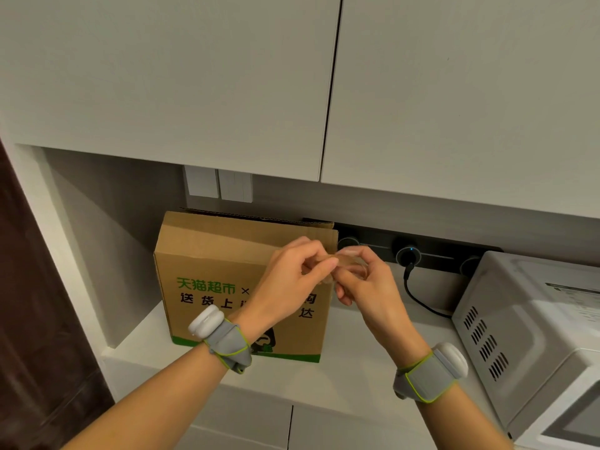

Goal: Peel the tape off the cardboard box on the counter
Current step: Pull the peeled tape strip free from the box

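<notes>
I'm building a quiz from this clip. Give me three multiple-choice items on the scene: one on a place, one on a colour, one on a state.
1. Where does the microwave stand?
A. left of the box
B. right of the box
C. on the box

2. What colour is the top line of print on the box?
A. green
B. red
C. blue

3. What are the left hand and right hand doing?
A. both pinch the tape
B. both hang idle
C. only one touches the tape

Answers:
1. B, it sits at the right edge of the view.
2. A, the upper characters are green.
3. A, fingers of both hands close on the clear strip.
</notes>
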The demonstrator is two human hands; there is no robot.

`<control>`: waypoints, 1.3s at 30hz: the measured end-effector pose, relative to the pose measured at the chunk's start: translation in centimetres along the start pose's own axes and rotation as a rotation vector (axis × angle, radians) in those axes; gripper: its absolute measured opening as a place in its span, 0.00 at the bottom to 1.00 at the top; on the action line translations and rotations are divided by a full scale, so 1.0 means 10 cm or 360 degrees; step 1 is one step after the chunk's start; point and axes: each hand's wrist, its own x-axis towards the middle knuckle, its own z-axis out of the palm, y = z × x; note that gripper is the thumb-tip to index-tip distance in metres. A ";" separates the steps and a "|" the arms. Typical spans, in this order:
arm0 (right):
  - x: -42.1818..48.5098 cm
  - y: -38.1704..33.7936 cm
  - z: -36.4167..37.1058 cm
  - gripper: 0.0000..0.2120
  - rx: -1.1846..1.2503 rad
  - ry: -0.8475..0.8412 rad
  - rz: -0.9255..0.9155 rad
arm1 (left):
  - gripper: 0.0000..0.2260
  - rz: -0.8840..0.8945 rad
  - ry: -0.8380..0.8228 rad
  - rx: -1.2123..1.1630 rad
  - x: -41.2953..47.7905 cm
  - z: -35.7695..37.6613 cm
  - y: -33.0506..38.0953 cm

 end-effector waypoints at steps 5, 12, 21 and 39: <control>-0.06 -0.08 -0.01 0.17 0.0039 -0.0107 -0.0084 | 0.15 -0.0366 0.0231 -0.0016 0.03 -0.04 -0.11; -0.07 -0.08 0.02 0.07 0.0004 -0.0174 -0.0209 | 0.14 -0.0516 0.0225 -0.0228 0.04 -0.08 -0.11; -0.06 -0.06 0.13 0.12 0.0048 -0.0136 -0.0173 | 0.10 -0.0373 0.0187 -0.0312 0.04 -0.07 -0.04; 0.08 0.08 0.03 0.17 -0.0167 0.0149 -0.0310 | 0.05 -0.0541 0.0008 -0.0765 0.03 -0.10 -0.01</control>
